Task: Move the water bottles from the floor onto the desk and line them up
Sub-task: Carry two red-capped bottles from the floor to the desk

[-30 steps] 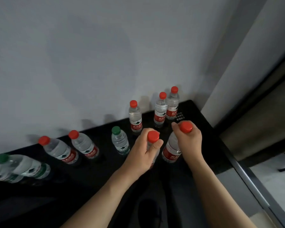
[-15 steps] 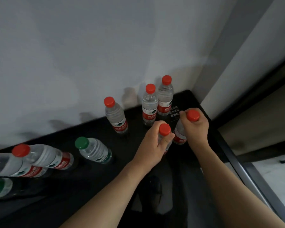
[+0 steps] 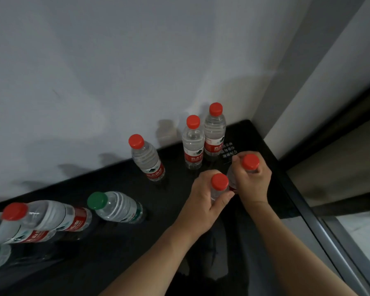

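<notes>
Left hand (image 3: 203, 197): grip wraps the neck of a red-capped bottle (image 3: 219, 181), low over the counter (image 3: 254, 142).
Right hand (image 3: 251, 182): grip holds a second bottle (image 3: 250, 162) at the neck, just beside the first.
Risk: two bottles so close may knock together and tip; the pair behind (image 3: 192, 144) stands near enough to get clipped.
Counter: glossy black, bottles strung along the wall (image 3: 94, 82), green cap (image 3: 97, 200) among them.
Room: dim corner.
</notes>
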